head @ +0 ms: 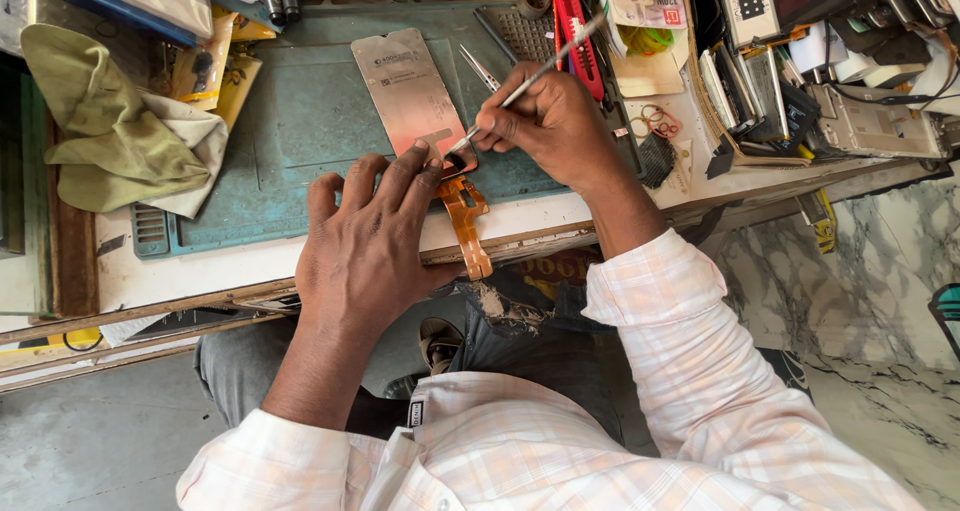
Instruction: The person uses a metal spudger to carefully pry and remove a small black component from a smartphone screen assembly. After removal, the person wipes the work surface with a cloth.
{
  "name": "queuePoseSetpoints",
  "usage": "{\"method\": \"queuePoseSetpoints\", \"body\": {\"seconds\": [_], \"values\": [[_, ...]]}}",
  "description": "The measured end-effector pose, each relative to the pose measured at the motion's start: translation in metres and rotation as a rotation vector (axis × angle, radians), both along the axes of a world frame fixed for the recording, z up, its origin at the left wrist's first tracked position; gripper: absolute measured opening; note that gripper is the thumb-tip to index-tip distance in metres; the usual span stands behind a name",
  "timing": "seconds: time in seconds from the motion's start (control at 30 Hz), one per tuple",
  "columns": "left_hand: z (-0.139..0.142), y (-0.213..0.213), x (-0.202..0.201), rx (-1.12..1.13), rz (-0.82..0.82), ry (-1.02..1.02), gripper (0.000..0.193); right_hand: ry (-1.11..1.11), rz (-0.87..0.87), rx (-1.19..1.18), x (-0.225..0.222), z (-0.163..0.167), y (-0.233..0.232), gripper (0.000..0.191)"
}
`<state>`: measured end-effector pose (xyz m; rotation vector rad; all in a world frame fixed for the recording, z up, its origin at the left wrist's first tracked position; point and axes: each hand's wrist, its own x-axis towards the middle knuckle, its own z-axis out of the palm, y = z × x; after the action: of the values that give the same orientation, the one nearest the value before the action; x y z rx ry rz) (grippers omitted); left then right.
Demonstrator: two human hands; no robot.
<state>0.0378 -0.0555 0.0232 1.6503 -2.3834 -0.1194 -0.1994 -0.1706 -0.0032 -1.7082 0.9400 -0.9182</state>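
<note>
1. Here, the bench spreads widest under me, its white edge crowded with tools and parts, with a crumpled green cloth at the far left.
2. The teal work mat lies on it, and everything I work on sits on that mat.
3. My left hand lies flat, fingers stretched out and pressing down, closed around nothing.
4. My right hand is pinched tight around a thin metal tool, held like a pen, its tip down by my left fingertips.
5. The metal stencil plate lies on the mat, its near end under my left fingertips.
6. The orange flex ribbon trails from that spot over the bench edge.
7. As I judge it, if my left fingers ease off, the plate could shift; too much force on the tip could slip and tear the ribbon.
</note>
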Motion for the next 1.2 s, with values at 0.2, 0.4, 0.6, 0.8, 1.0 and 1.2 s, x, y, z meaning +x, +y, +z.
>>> {"method": "queuePoseSetpoints", "body": {"seconds": [0.2,0.4,0.6,0.8,1.0,1.2], "values": [[0.0006,-0.0001,-0.0013,0.011,0.012,-0.013,0.113,-0.032,-0.008,0.015,-0.0018,0.0001,0.0007,0.017],[-0.0002,0.0000,-0.0011,0.004,0.009,-0.008,0.112,-0.033,0.011,0.005,-0.0009,0.0015,0.0030,0.017],[-0.0003,0.0002,-0.0010,0.003,0.006,-0.016,0.111,-0.047,0.012,0.004,-0.0023,0.0016,0.0044,0.017],[-0.0002,-0.0003,-0.0017,0.003,0.012,-0.029,0.112,-0.109,0.021,0.067,-0.0018,-0.0024,0.0018,0.018],[0.0002,-0.0012,-0.0024,0.029,0.015,-0.024,0.114,-0.074,0.076,0.013,-0.0031,-0.0033,-0.0018,0.016],[0.0024,-0.0002,-0.0035,0.017,0.023,-0.023,0.112,-0.027,0.012,0.008,-0.0032,-0.0019,0.0002,0.019]]}}
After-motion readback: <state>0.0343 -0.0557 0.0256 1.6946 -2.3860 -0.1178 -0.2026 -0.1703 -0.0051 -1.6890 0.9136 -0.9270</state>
